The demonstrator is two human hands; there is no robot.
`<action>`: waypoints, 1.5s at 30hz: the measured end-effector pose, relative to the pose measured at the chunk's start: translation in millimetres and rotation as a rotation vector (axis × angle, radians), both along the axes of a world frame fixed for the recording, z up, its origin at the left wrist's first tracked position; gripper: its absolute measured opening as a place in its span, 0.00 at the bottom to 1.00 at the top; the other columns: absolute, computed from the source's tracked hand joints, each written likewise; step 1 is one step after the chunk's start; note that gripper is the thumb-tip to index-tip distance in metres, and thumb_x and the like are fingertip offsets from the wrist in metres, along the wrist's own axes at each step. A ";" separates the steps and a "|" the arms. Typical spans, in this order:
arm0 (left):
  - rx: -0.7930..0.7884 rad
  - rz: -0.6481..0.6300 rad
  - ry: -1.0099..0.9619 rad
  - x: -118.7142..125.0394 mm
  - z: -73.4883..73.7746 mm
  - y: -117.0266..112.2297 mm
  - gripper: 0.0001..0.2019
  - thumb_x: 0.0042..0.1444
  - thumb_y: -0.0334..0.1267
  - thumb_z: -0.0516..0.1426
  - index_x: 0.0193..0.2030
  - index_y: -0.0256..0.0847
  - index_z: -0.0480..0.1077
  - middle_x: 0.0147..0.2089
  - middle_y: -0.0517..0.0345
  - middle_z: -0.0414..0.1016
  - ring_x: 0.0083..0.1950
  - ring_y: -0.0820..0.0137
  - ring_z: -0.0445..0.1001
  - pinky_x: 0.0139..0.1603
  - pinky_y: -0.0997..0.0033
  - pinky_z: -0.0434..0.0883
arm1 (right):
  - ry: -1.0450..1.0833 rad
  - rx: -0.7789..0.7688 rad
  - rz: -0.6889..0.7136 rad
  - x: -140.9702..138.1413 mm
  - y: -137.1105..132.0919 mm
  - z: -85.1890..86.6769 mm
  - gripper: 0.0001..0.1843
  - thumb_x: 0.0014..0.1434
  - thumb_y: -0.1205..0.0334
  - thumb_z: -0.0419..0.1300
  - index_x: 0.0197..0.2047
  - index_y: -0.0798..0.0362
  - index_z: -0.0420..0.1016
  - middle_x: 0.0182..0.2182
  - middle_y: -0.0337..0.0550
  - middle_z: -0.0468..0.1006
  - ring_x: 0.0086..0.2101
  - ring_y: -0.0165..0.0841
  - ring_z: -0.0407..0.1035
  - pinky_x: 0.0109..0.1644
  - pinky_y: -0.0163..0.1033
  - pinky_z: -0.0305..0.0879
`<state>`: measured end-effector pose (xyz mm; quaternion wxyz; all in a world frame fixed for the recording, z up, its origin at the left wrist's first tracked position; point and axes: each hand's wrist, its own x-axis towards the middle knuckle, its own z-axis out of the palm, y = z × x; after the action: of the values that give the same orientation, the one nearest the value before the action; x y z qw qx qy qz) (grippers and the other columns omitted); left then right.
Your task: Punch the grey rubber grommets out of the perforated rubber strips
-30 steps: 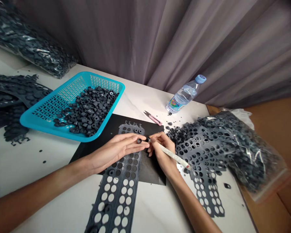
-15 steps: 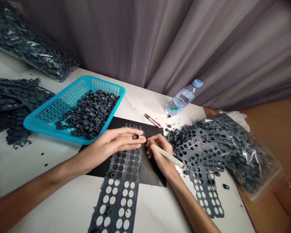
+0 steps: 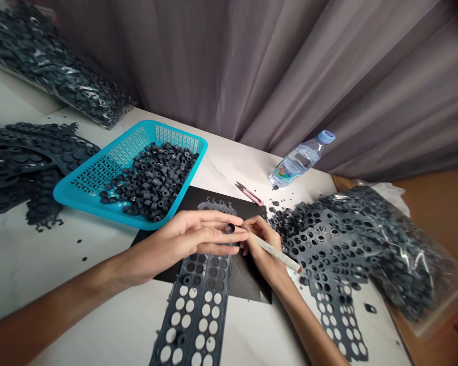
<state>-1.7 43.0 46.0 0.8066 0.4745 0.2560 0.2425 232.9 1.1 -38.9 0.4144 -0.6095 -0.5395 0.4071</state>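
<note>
My left hand lies flat with fingers stretched out over the far end of a long dark rubber strip full of round holes. A small black ring rests on its fingertips. My right hand is closed round a thin white stick tool, whose tip meets the left fingertips by the ring. The strip lies on a black mat. Some of the strip's holes near the hands still hold dark plugs; those nearer me show white table through them.
A turquoise basket with several black rings stands left of the hands. Punched-out strips and a plastic bag of parts lie right. A water bottle and pink snips lie behind. More strips and a bag sit far left.
The view has shifted, so everything sits slightly lower and to the right. Both hands keep their pose at the strip's end, with the ring still on the left fingertips.
</note>
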 end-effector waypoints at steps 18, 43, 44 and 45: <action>0.855 0.635 0.765 -68.5 9.0 30.8 0.16 0.70 0.51 0.56 0.58 0.53 0.76 0.56 0.68 0.81 0.54 0.63 0.82 0.65 0.59 0.73 | 0.047 0.037 -0.069 -4.5 -1.9 -1.5 0.10 0.68 0.53 0.58 0.41 0.51 0.72 0.27 0.37 0.76 0.22 0.28 0.68 0.24 0.32 0.64; 1.275 -0.041 0.728 29.1 -57.9 40.6 0.08 0.69 0.37 0.54 0.52 0.44 0.70 0.52 0.55 0.72 0.51 0.63 0.74 0.50 0.63 0.71 | 0.174 -0.002 0.103 1.7 8.2 2.0 0.03 0.63 0.62 0.60 0.39 0.50 0.70 0.24 0.32 0.72 0.23 0.27 0.67 0.27 0.31 0.66; 1.245 -0.043 0.722 29.7 -58.7 40.8 0.07 0.69 0.37 0.54 0.51 0.45 0.70 0.51 0.56 0.72 0.50 0.64 0.74 0.50 0.63 0.71 | 0.173 -0.002 0.096 1.5 8.3 2.0 0.02 0.63 0.62 0.60 0.39 0.50 0.70 0.24 0.32 0.73 0.23 0.27 0.67 0.27 0.31 0.66; 1.216 -0.045 0.714 29.9 -59.5 41.3 0.07 0.69 0.37 0.55 0.51 0.45 0.70 0.51 0.57 0.71 0.50 0.65 0.74 0.50 0.63 0.71 | 0.175 -0.001 0.089 1.2 8.3 1.9 0.02 0.63 0.62 0.60 0.39 0.50 0.70 0.24 0.33 0.73 0.23 0.27 0.67 0.27 0.31 0.66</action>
<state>28.2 84.3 -13.5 0.2699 0.8968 0.3143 0.1552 234.1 9.4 -37.0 0.4412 -0.5473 -0.5275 0.4770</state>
